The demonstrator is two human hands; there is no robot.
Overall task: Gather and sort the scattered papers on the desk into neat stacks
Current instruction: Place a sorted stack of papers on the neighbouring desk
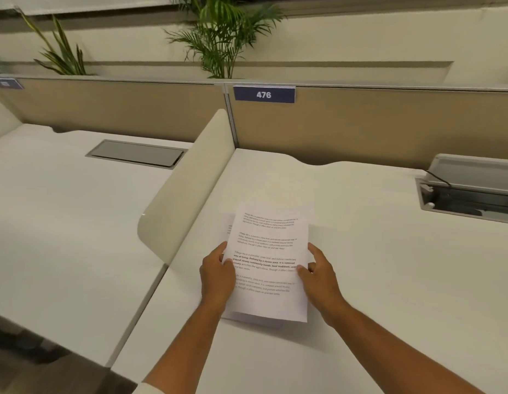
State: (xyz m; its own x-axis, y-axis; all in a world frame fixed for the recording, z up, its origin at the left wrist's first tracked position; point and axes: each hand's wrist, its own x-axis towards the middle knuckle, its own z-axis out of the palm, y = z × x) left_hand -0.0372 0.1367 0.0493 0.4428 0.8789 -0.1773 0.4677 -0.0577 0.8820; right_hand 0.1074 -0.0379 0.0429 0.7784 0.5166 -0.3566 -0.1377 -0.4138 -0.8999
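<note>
Reaches in from the bottom edge with both bare forearms, angled toward each other over the white table point(389, 280). Sets the left grip point(217, 275) at the left edge of the papers point(271, 251), back of the hand up, thumb lapped over the left margin of the top sheet, other fingers mostly out of sight. Sets the right grip point(321, 277) at the opposite edge, thumb pressed on the top sheet near the right margin, index finger stretched up along the paper's edge, remaining fingers curled beneath. Pinches the stack from both sides at about mid-height of the page.

Keeps the papers between the two grips, portrait way, far edge toward the partition point(375, 123), several printed paragraphs facing up. Shows the sheets out of line: a corner of a lower sheet sticking out at upper left, a strip of another along the near edge. Cannot tell whether lying flat on the table or slightly lifted.

Left of the papers, a curved cream divider point(187, 189), and beyond it a neighbouring table point(62, 223) with a closed grey hatch point(136, 153). On the beige partition, a blue plate point(264, 95) reading 476. At the table's right, an open cable box point(469, 194) with a dark cable. Behind the partition, green plants point(224, 38).
</note>
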